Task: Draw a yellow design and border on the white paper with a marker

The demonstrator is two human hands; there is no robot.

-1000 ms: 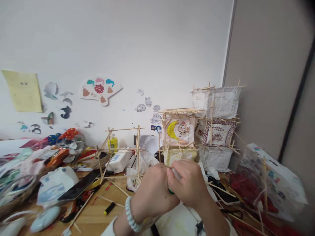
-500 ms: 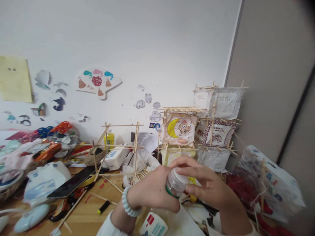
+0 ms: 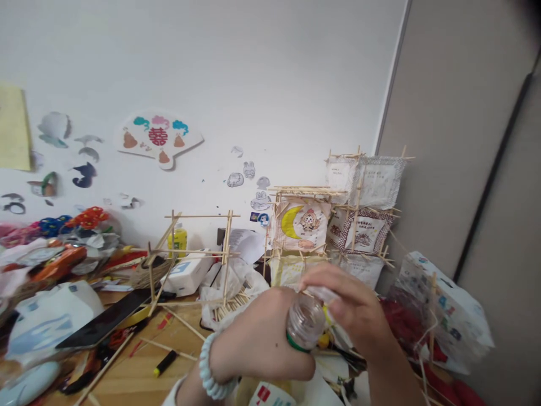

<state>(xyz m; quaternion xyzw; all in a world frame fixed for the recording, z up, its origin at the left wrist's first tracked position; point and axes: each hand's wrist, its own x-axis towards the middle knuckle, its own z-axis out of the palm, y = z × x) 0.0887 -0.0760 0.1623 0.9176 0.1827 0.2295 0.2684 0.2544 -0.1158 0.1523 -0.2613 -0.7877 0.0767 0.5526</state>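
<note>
Clear bottle (image 3: 305, 322): see-through neck, ridged screw thread, green ring below the thread, mouth tipped up toward the camera. Located low, right of centre, above the tabletop (image 3: 131, 378), in the left hand (image 3: 262, 335), which is wrapped round it below the thread; pale beaded bracelet (image 3: 211, 366) on that wrist. Right hand (image 3: 353, 304) narrow, thumb and fingers pinching a whitish cap (image 3: 323, 294) right by the mouth; can't tell if cap and rim touch. White label (image 3: 270, 395), red patch plus teal lettering, under the left hand, cut off by the bottom edge; can't tell if same bottle.

Tabletop: wood, cluttered. Black marker (image 3: 164, 363) with yellow end, loose sticks, dark flat slab (image 3: 105, 318), white-and-blue pack (image 3: 54, 321), pale blue rounded object (image 3: 29, 384) at left. Further back: open stick frame (image 3: 203, 216), white box (image 3: 186, 274), yellow bottle (image 3: 177, 239). Behind the hands, a stick structure with a moon panel (image 3: 301, 226); right of it, stacked panels (image 3: 367, 232) in stick frames. Plastic bag (image 3: 448, 310) far right.

Room: pale wall (image 3: 270, 67), fan-shaped cutout (image 3: 158, 135), small stickers, yellow sheet (image 3: 14, 129) at left edge. Grey panel (image 3: 448, 113) on right.
</note>
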